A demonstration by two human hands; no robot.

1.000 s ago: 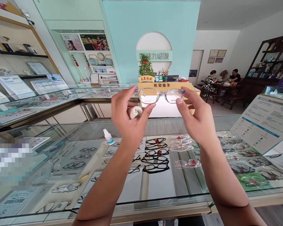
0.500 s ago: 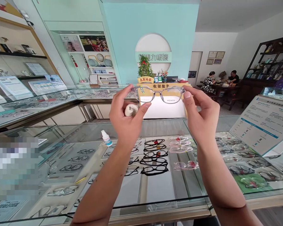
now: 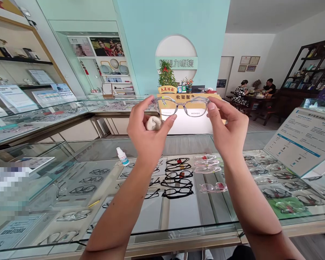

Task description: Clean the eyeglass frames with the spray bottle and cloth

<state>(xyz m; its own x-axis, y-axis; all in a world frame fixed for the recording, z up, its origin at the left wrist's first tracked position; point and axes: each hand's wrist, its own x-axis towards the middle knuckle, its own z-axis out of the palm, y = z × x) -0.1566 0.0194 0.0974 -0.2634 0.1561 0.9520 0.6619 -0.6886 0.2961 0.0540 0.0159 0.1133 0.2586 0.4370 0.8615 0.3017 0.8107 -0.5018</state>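
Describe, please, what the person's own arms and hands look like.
The left forearm and right forearm are bare, no sleeves in view. The left hand and right hand wear no gloves, and no rings, watch or bracelet show; nails look short and unpainted.

Clear grey glasses (image 3: 182, 106), white cloth (image 3: 153, 123), black frames (image 3: 178, 182), mint-green wall (image 3: 162, 21).

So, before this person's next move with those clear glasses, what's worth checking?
1. Left hand pinches one end of the clear glasses: ok.
2. Right hand pinches the other end: ok.
3. White cloth tucked in the left palm: ok.
4. Lenses free of smudges: cannot tell.
5. Small bottle on the glass counter, apart from both arms: ok.
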